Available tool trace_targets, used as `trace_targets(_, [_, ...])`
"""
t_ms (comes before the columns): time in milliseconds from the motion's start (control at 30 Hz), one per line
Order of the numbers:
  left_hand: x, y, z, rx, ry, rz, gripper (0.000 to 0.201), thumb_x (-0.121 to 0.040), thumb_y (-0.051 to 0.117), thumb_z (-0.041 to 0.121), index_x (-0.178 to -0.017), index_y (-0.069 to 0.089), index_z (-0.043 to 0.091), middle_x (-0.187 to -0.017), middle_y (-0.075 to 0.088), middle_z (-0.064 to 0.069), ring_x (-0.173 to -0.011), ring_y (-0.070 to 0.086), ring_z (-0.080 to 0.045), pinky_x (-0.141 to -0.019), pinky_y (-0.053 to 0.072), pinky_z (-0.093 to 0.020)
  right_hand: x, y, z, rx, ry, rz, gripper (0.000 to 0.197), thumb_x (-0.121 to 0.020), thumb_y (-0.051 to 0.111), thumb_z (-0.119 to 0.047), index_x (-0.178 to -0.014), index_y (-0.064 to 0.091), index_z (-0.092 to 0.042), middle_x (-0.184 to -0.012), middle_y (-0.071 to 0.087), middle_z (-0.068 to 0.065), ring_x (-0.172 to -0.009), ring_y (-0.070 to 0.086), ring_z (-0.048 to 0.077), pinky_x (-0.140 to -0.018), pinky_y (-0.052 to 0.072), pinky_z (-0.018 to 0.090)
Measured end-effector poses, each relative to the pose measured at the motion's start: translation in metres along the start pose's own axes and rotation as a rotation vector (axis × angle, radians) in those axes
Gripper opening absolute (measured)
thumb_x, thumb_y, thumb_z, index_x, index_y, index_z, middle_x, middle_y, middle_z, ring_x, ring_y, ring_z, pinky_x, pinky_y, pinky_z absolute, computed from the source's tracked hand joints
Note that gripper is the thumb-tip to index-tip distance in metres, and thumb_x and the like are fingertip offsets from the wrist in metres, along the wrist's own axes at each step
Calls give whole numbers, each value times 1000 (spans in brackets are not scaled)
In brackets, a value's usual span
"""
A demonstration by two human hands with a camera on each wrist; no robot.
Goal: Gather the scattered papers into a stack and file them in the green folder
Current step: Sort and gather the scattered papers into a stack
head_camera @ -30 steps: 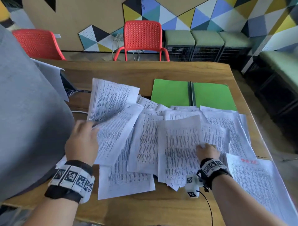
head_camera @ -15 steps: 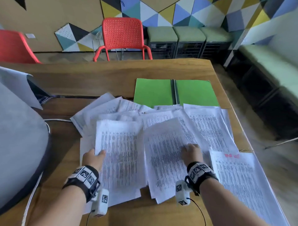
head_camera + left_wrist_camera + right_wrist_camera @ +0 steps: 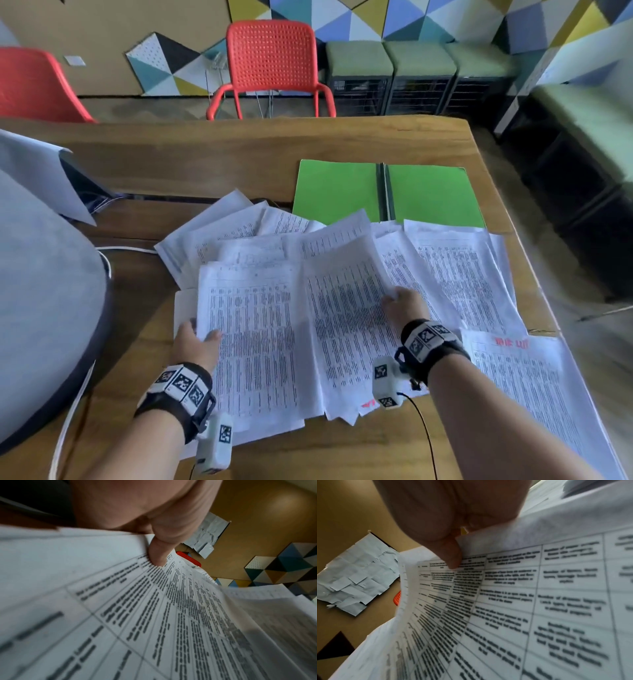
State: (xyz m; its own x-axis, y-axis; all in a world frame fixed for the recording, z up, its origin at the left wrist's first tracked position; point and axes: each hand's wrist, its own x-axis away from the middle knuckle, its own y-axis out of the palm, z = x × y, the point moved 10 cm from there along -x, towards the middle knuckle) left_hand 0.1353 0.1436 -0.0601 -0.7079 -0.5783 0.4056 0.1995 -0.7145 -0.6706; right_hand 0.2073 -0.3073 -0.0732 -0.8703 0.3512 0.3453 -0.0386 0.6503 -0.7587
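Note:
Several white printed papers (image 3: 260, 329) lie overlapping across the wooden table (image 3: 239, 154). An open green folder (image 3: 428, 195) lies flat behind them, its near edge under the sheets. My left hand (image 3: 197, 341) grips the left edge of a bundle of papers (image 3: 154, 615), thumb on top and fingers underneath. My right hand (image 3: 402, 303) pinches the right edge of another sheet (image 3: 522, 601) in the middle of the pile, thumb pressed on the print. That sheet bows upward between the hands.
A grey rounded object (image 3: 41, 308) fills the left side, with a white cable (image 3: 102, 253) beside it. More papers (image 3: 534, 387) reach the table's right edge. Red chairs (image 3: 270, 58) and green stools (image 3: 418, 61) stand beyond the table.
My left hand swept the left-hand papers rightward into a tighter pile and now holds their left edge. My right hand went from resting on the pile to pinching a sheet's edge.

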Motion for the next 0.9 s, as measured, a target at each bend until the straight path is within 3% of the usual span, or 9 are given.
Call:
trace_targets(133, [-8, -10, -37, -117, -84, -10, 49, -89, 60, 34, -128, 55, 4, -123, 63, -18, -103, 63, -39, -92, 51, -46, -17, -23, 3, 169, 32, 110, 24, -88, 46, -26, -83, 65, -12, -87, 54, 11, -74, 52, 26, -75, 45, 27])
trace_targets(200, [-12, -15, -51, -203, -89, 22, 43, -86, 62, 36, -119, 62, 7, -116, 63, -17, -96, 64, -37, -89, 53, -45, -24, -36, 9, 271, 55, 145, 27, -87, 45, -30, -92, 67, -15, -108, 56, 16, -95, 53, 32, -89, 49, 39])
trace_targets(300, [2, -26, -46, -299, -51, 94, 36, -84, 63, 37, -104, 68, 8, -113, 59, -18, -95, 59, -35, -94, 51, -42, -29, -48, 21, 314, 115, 136, 27, -88, 50, -28, -111, 63, -19, -135, 43, 17, -117, 45, 37, -102, 41, 47])
trace_targets(467, [14, -33, -34, -316, 5, 125, 32, -88, 63, 29, -107, 69, 4, -92, 55, -13, -88, 59, -35, -83, 49, -37, -25, -45, 9, 365, 59, 87, 16, -89, 48, -22, -100, 59, -18, -98, 49, 7, -94, 44, 26, -90, 42, 42])
trace_targets(600, [16, -50, -15, -328, 96, 190, 35, -90, 59, 31, -108, 66, 2, -111, 60, -17, -97, 61, -39, -87, 52, -45, -4, -51, -42, 97, -248, 217, 14, -88, 54, -15, -85, 65, -7, -90, 61, 7, -79, 55, 27, -72, 52, 39])
trace_targets(667, [20, -63, 5, -270, 177, 235, 33, -91, 58, 26, -114, 60, 3, -117, 59, -20, -104, 58, -42, -91, 49, -47, 15, -61, -68, -66, -371, 247, 10, -89, 58, -11, -92, 66, -6, -86, 61, 4, -70, 57, 22, -65, 53, 34])
trace_targets(733, [25, -76, 26, -223, 272, 285, 30, -90, 59, 24, -113, 56, 5, -117, 59, -19, -103, 58, -42, -89, 47, -47, 33, -71, -86, -184, -434, 238, 23, -90, 57, -8, -112, 58, -14, -86, 64, 2, -65, 58, 19, -60, 53, 32])
trace_targets(800, [29, -85, 37, -122, 301, 294, 23, -91, 59, 23, -108, 56, 9, -109, 62, -16, -94, 60, -38, -83, 48, -44, 44, -86, -94, -350, -436, 229, 43, -89, 56, -4, -123, 49, -27, -87, 64, -2, -61, 59, 18, -54, 52, 29])
trace_targets(900, [28, -85, 34, 33, 233, 237, 19, -89, 59, 31, -105, 55, 21, -99, 67, -8, -84, 64, -32, -81, 54, -45, 47, -103, -89, -627, -355, 198, 52, -87, 56, 3, -126, 47, -30, -91, 63, -7, -64, 59, 1, -54, 46, 10])
